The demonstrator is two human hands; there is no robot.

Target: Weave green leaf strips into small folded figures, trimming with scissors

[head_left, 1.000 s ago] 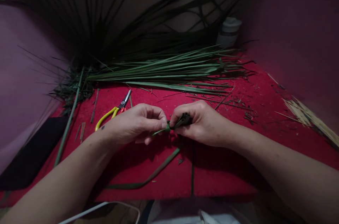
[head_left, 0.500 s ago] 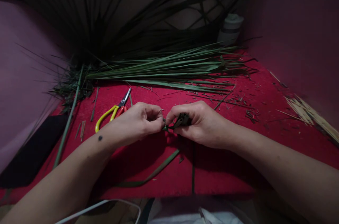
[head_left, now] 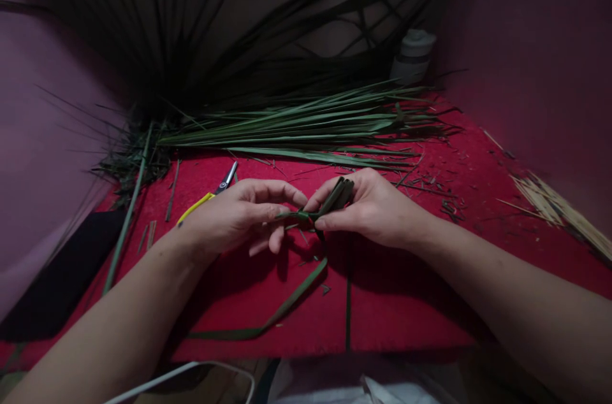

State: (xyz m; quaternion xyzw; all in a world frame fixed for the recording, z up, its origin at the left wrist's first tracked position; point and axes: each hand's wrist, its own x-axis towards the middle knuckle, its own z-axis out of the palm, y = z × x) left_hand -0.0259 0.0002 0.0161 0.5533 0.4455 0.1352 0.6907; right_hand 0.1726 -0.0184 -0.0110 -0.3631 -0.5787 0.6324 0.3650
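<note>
Clasping bundle above surface in fingers of right hand, tilted lengthwise up-right. Touching green tip, just left of bundle, with left hand, farther off; pinched or loose, not discernible.

The leaf strip is green, the cloth red.

The left hand and wrist hide part of the scissors; whether that thumb grips the green strip is unclear, its knot too small to make out; the right hand has fingers hidden behind the rolled leaves; dark leaves overrun the top edge, murky; sticks leave at the right, the white cord at the bottom.
</note>
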